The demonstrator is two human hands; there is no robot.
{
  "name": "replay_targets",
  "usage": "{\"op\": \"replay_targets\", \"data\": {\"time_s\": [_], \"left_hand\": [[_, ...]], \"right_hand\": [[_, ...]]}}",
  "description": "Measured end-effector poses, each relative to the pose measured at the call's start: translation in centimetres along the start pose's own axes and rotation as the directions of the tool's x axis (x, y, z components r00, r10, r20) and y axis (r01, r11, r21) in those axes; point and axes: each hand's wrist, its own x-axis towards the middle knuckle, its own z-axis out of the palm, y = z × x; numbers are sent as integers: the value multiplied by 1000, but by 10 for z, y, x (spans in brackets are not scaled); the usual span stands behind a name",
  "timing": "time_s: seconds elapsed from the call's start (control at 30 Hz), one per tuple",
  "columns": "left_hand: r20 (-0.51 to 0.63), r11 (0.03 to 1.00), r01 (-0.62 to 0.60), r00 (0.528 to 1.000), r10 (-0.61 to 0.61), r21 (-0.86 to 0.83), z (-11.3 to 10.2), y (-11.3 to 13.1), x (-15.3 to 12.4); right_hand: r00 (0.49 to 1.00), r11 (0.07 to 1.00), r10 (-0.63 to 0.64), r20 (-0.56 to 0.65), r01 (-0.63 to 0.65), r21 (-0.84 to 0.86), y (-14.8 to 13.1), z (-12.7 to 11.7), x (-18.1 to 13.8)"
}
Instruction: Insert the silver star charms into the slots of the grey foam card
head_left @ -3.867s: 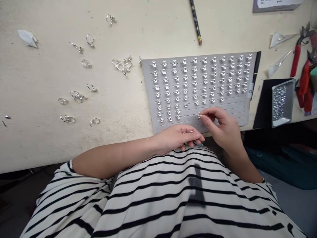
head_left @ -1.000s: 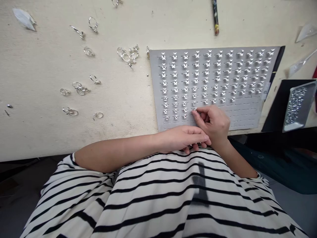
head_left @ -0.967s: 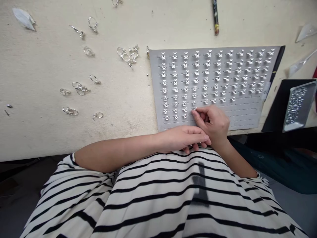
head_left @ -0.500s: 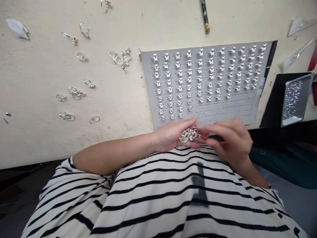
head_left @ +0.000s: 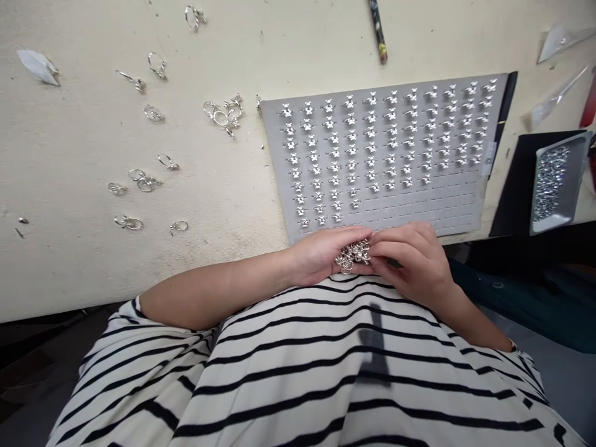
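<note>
Silver in the hands: what is held, exactly?

A tangled cluster of silver rings (head_left: 352, 253), cupped in the left hand (head_left: 316, 254), which curls around it from the left.

And the right hand (head_left: 410, 261)?

Narrow grip. Its fingertips (head_left: 378, 249) press against the cluster from the right. Whether they have one ring singled out, I cannot tell; the fingers hide too much.

Position of the cluster?

Near edge of the counter (head_left: 93, 273), right of centre, above the striped shirt (head_left: 358, 366). Both hands overlap the lower edge of the grey slotted card (head_left: 433, 211).

Contents of the card?

Rows of small flower-topped silver pieces (head_left: 354, 136), set in its slots, spread across the upper part.

Remainder of the counter?

Loose silver rings (head_left: 146, 183) lie scattered left of the card. A dark speckled stick (head_left: 379, 31) lies beyond the card. Near the right edge, a metal tray of tiny crystals (head_left: 552, 183) rests on a black pad (head_left: 507, 198).
</note>
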Motion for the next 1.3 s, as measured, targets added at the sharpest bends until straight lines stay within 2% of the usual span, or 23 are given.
{"op": "replay_targets", "data": {"time_s": [0.1, 0.33, 0.43, 0.57, 0.63, 0.77, 1.0, 1.13, 1.3], "left_hand": [[13, 999, -20, 1000, 19, 37, 0, 0, -1], [17, 992, -24, 1000, 22, 123, 0, 1, -4], [6, 990, -20, 1000, 20, 141, 1, 2, -4], [24, 987, -31, 999, 27, 159, -1, 1, -2], [37, 982, -38, 999, 32, 185, -2, 0, -2], [26, 972, -26, 999, 21, 235, -4, -1, -1], [-12, 974, -22, 1000, 25, 225, -3, 0, -2], [-10, 973, -21, 1000, 24, 230, -3, 0, -2], [-25, 971, -11, 1000, 17, 241, -2, 1, -3]], "right_hand": [[1000, 998, 21, -20, -20, 53, 1, -2, 1], [989, 992, 115, -90, -111, 54, 2, -2, -1], [981, 974, 179, -77, -166, 152, 3, -1, -5], [954, 898, 297, -28, -269, 349, 10, 3, -7], [929, 874, 362, -73, -311, 374, 17, 5, -6], [867, 883, 455, -203, -411, 225, 33, 10, -3], [841, 878, 456, -291, -479, -9, 44, 15, -9], [854, 885, 398, -335, -454, -105, 40, 12, -11], [897, 925, 277, -344, -346, -155, 35, 11, -6]]}}
